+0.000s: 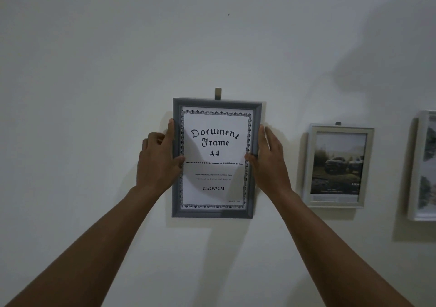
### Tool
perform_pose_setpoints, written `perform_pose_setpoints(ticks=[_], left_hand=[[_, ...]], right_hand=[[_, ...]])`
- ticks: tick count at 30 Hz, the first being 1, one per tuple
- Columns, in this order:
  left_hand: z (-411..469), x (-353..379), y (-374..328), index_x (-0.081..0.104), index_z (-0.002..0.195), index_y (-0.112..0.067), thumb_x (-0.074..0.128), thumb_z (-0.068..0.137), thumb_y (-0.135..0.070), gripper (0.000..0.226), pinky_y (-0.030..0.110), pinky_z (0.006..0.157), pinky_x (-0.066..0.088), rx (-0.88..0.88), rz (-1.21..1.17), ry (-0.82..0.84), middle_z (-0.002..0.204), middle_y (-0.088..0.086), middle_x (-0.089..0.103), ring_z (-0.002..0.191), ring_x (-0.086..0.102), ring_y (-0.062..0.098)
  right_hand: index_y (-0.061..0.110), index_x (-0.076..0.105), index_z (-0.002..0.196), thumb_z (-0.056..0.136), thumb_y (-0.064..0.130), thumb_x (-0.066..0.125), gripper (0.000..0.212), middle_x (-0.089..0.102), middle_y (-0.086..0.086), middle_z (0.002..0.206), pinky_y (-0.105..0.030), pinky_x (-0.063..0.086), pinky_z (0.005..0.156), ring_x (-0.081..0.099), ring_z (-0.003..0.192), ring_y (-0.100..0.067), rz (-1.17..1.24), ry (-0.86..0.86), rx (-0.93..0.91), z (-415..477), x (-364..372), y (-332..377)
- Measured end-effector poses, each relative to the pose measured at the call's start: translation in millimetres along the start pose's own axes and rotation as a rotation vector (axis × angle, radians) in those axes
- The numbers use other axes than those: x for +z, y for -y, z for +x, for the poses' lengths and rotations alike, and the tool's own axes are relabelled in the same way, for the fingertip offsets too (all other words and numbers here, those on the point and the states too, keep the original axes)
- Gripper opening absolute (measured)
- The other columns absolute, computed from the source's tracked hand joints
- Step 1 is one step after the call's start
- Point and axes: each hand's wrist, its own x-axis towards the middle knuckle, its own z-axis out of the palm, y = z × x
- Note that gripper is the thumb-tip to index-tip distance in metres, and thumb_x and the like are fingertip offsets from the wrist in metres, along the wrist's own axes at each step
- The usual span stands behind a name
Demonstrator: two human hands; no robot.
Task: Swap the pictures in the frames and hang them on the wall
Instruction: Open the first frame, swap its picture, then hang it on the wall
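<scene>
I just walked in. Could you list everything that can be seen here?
wall: one, white, fills the background
grey frame: one, grey, centre, against the wall
printed sheet: one, white with black lettering "Document Frame A4", inside the grey frame
hook: one, metallic, just above the grey frame
pale frame: one, silvery white, hanging to the right, holds a dark vehicle photo
small hook: one, dark, above the pale frame
white frame: one, white, far right, cut off by the edge
left hand: one, grips the grey frame's left side
right hand: one, grips its right side

Arms stretched forward, left hand and right hand pinching the frame, thumbs in front
</scene>
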Motion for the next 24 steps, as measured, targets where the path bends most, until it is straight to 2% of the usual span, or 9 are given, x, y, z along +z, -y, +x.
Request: perform_pose_setpoints(ticks=[3, 5, 7, 13, 24], left_hand=[[-1, -1, 2, 0.01, 0.154, -0.025, 0.077, 0.079, -0.025, 0.101, 0.051, 0.104, 0.04, 0.069, 0.026, -0.018, 0.148, 0.015, 0.03, 0.136, 0.03, 0.034], [-1, 0, 6, 0.007, 0.155, -0.023, 0.076, 0.08, -0.026, 0.102, 0.054, 0.112, 0.03, 0.103, 0.041, 0.001, 0.156, 0.013, 0.022, 0.144, 0.02, 0.033], [1, 1, 9, 0.003, 0.155, -0.023, 0.076, 0.08, -0.027, 0.104, 0.055, 0.113, 0.028, 0.117, 0.036, 0.044, 0.158, 0.012, 0.02, 0.146, 0.016, 0.032], [1, -3, 9, 0.001, 0.155, -0.025, 0.075, 0.081, -0.03, 0.105, 0.058, 0.11, 0.032, 0.109, 0.006, 0.069, 0.158, 0.01, 0.02, 0.145, 0.018, 0.032], [1, -5, 9, -0.001, 0.155, -0.024, 0.073, 0.082, -0.031, 0.105, 0.057, 0.111, 0.032, 0.125, -0.019, 0.063, 0.159, 0.008, 0.019, 0.147, 0.015, 0.029]], right_hand=[[0.023, -0.013, 0.154, 0.105, 0.028, 0.041, 0.073, -0.008, 0.003, 0.165, -0.043, 0.003, 0.124, -0.014, 0.15, -0.012, -0.021, 0.104, -0.061, -4, 2, -4], [0.026, -0.019, 0.151, 0.105, 0.033, 0.04, 0.075, -0.014, 0.001, 0.164, -0.04, -0.005, 0.123, -0.02, 0.148, -0.013, -0.044, 0.143, -0.085, -6, 2, -4], [0.027, -0.024, 0.148, 0.104, 0.036, 0.042, 0.08, -0.017, 0.002, 0.163, -0.035, -0.01, 0.121, -0.023, 0.146, -0.012, -0.053, 0.158, -0.086, -6, 1, -5], [0.019, -0.02, 0.154, 0.103, 0.037, 0.043, 0.083, -0.015, 0.004, 0.164, -0.03, -0.013, 0.118, -0.022, 0.145, -0.009, -0.02, 0.155, -0.057, -7, 4, -6], [0.02, -0.016, 0.155, 0.104, 0.033, 0.042, 0.078, -0.014, 0.005, 0.164, -0.033, -0.006, 0.122, -0.015, 0.148, -0.007, 0.037, 0.174, -0.032, -5, -3, -6]])
